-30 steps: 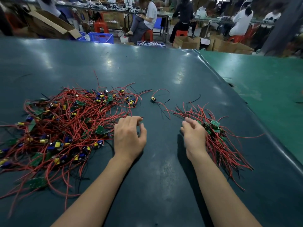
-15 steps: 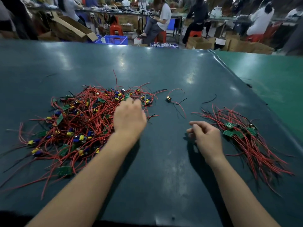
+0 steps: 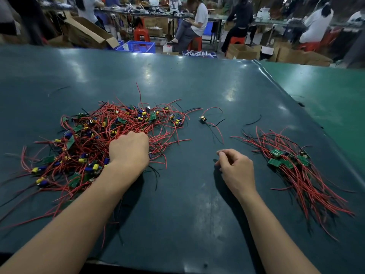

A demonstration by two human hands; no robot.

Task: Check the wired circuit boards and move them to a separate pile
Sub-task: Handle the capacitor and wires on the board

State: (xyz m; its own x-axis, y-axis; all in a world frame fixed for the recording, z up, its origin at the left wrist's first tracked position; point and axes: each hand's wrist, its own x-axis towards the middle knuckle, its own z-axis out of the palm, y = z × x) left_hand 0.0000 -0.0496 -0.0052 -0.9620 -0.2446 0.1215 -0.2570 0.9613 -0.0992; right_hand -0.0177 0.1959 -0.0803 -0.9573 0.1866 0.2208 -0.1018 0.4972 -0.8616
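On the worktop (image 3: 197, 91), left: my left hand (image 3: 129, 150) has reached into the unchecked pile (image 3: 94, 143), fingers curled among wires; grip unclear.
Right: my right hand (image 3: 236, 169) left the checked pile (image 3: 292, 165), loosely curled, empty.
Meaning: next board coming.

An electronics assembly workshop. Seated workers (image 3: 194, 20) are bending over long benches beyond the worktop's (image 3: 197, 80) far edge. Cardboard boxes (image 3: 240, 51) and a blue crate (image 3: 136, 46) are crowding the floor.

red wires (image 3: 110, 135), green boards (image 3: 275, 162), yellow and blue parts (image 3: 94, 166), dark teal table (image 3: 197, 86).
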